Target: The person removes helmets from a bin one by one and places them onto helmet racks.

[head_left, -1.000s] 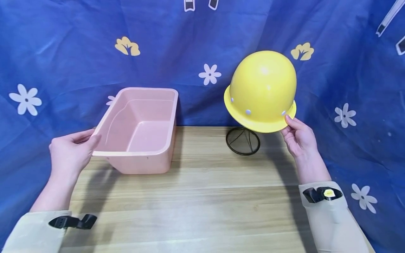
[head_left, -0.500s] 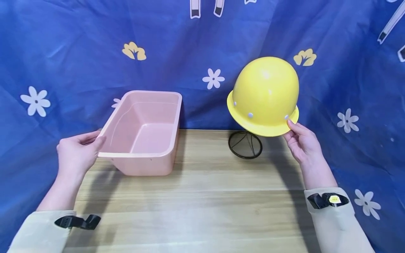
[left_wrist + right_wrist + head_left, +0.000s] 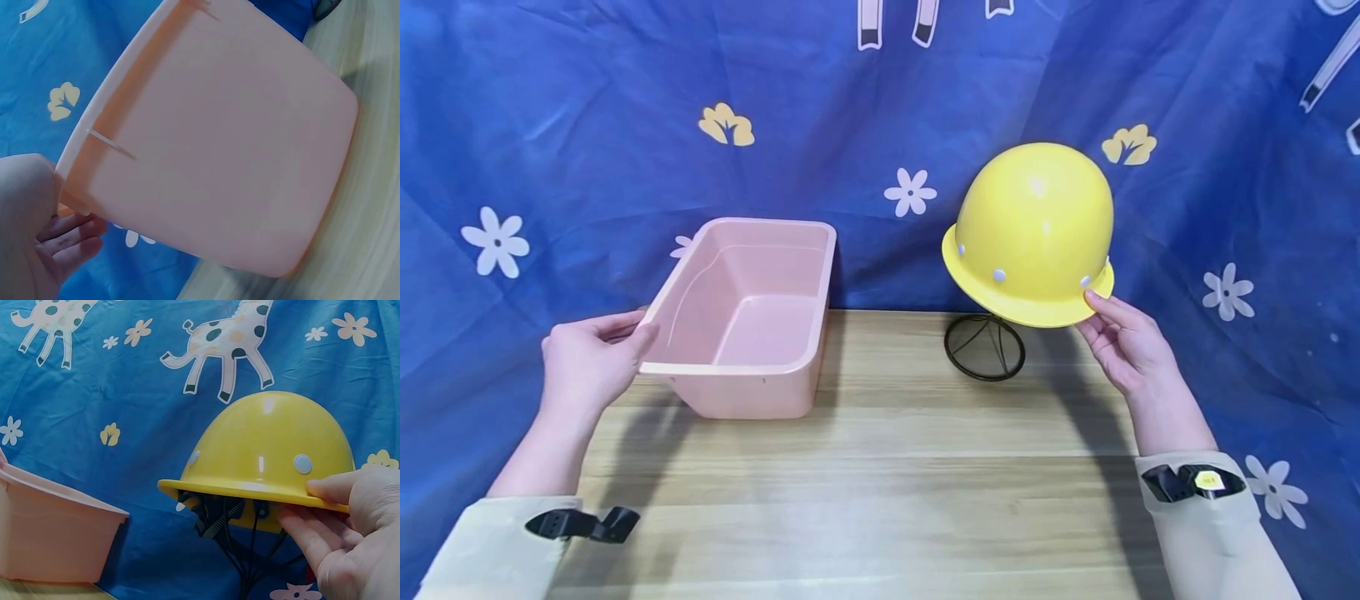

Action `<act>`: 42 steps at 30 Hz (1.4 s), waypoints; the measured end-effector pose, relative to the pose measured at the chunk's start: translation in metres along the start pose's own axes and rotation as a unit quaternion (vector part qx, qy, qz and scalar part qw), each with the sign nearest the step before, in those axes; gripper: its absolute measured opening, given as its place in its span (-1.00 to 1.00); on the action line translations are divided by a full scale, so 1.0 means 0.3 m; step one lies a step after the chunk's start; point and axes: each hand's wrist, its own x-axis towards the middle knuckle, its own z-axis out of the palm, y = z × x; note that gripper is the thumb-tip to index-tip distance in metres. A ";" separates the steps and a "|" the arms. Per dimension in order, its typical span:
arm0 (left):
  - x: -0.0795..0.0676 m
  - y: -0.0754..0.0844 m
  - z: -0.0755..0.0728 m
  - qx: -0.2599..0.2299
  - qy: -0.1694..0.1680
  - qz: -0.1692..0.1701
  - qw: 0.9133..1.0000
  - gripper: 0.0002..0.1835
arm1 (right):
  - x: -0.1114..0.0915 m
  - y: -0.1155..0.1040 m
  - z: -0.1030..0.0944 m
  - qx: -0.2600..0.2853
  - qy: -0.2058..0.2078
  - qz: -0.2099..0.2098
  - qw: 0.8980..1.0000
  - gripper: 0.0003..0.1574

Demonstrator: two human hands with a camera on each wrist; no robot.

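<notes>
A yellow hard hat [image 3: 1037,225] sits dome up on a black wire stand [image 3: 985,348] at the back right. My right hand [image 3: 1126,342] pinches the hat's brim at its right side, thumb on top and fingers beneath, as the right wrist view also shows. Dark straps hang inside the hat [image 3: 269,444]. On the left, a pink plastic bin [image 3: 737,390] rests on the table, its inside bare. My left hand [image 3: 591,358] grips the bin's near left rim corner, thumb above and fingers curled under the lip in the left wrist view.
The wood-grain table [image 3: 880,483] stretches in front of both things. A blue patterned cloth [image 3: 865,100] hangs behind and at both sides, close to the bin and stand. Black wrist devices [image 3: 583,525] sit on the pale sleeves.
The whole view has shifted slightly, so everything appears a little lower and further right. Both hands keep their hold, and the bin and hard hat show no clear movement of their own.
</notes>
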 end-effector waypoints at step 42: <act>0.026 0.149 -0.072 -0.052 0.001 0.095 0.994 -0.28 | -0.131 -0.078 0.019 -0.565 0.220 -0.153 0.781 -0.26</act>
